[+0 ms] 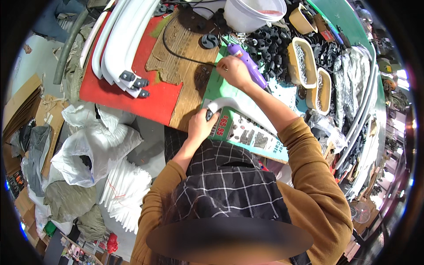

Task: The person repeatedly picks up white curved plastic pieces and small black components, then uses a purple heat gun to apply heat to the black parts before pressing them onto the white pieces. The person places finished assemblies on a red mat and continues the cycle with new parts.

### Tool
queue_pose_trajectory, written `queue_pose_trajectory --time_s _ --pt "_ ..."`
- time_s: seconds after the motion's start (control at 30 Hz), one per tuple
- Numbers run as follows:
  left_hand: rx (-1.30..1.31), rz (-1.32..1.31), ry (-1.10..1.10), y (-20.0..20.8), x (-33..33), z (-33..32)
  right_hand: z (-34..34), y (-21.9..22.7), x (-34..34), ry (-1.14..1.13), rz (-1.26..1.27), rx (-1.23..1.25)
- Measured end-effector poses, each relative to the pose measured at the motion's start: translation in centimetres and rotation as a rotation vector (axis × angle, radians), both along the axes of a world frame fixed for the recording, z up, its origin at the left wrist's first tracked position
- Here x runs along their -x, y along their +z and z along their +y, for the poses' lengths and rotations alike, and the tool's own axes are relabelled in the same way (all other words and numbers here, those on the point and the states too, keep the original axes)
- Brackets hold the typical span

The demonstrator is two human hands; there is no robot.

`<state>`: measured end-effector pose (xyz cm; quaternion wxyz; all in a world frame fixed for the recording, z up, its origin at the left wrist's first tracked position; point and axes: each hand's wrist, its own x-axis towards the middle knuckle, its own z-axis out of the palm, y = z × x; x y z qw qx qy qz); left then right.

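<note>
My left hand (202,126) is closed around the end of a white curved tube (225,103). A black fitting (209,115) sits at that end, by my thumb. The tube runs right, passing under my right forearm. My right hand (234,72) is above it with the fingertips pinched together. What they hold is hidden or too small to make out. A black cable (185,58) reaches toward these fingertips. Just beyond the hand lies a purple power tool (247,64), slanting down to the right.
White curved tubes (126,39) with black end fittings lie on a red sheet (154,99) at left. Black plastic parts (267,46) are heaped behind my right hand. Cream trays (302,62) of small metal parts stand at right. A white bucket (251,15) is at the back.
</note>
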<state>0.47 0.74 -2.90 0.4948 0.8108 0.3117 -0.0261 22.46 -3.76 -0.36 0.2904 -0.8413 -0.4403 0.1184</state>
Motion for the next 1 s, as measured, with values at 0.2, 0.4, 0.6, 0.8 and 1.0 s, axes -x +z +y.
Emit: queue_pose_trajectory --time_s 0.2,0.4,0.6,0.8,1.0 --pt "0.042 -0.091 -0.004 0.0 0.3 0.2 1.0 -0.5 -10.4 -0.375 -0.153 0.239" --pt "0.104 -0.027 0.002 0.2 0.1 0.4 3.5 -2.2 -12.7 -0.244 -0.153 0.521" --pt "0.119 -0.045 -0.005 0.4 -0.1 0.7 1.3 0.2 -10.6 -0.211 -0.188 0.224" --pt "0.013 -0.052 0.012 -0.2 -0.1 0.3 -3.9 3.9 2.2 0.033 -0.140 -0.069" --pt "-0.006 -0.140 0.015 -0.7 0.4 0.2 -6.7 3.7 11.7 0.126 0.149 0.056"
